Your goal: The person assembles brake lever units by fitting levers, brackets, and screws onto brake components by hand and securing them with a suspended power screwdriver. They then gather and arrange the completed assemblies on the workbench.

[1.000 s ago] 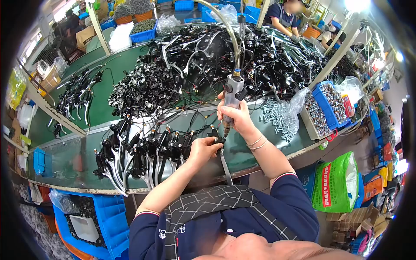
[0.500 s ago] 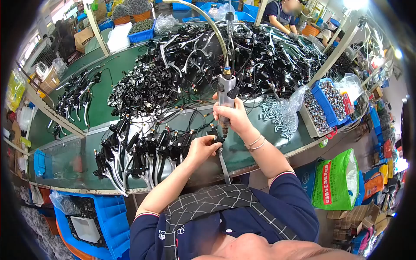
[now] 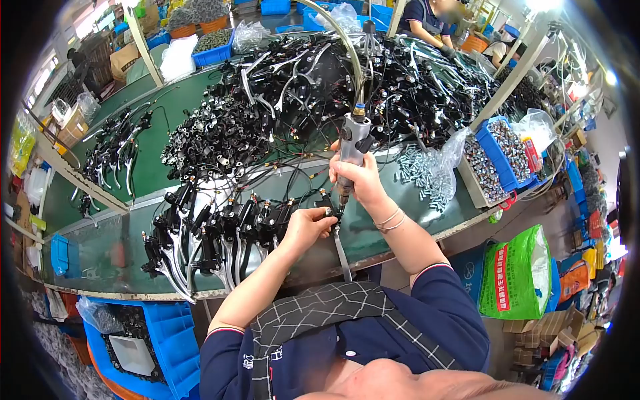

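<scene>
My right hand (image 3: 359,179) is wrapped round a grey pneumatic screwdriver (image 3: 354,139), which hangs nearly upright from a hose with its tip pointing down. Below the tip is a brake lever (image 3: 342,252) with a black body and a silver blade that points towards me. The fingers of my left hand (image 3: 309,228) pinch this lever's black body near the tip; my fingers partly hide the contact. To the left of my left hand lies a row of similar brake levers (image 3: 230,250) with black cables.
Black clamp parts (image 3: 217,137) and more levers (image 3: 307,83) are heaped behind. Loose screws (image 3: 427,175) lie to the right, beside a blue bin (image 3: 505,157) of small metal parts. A blue crate (image 3: 175,347) stands below left. Another person (image 3: 427,23) works at the far side.
The screwdriver's upper end has leaned slightly to the right, its tip staying over the lever. My left hand keeps its pinch on the lever; the whole view has shifted a little.
</scene>
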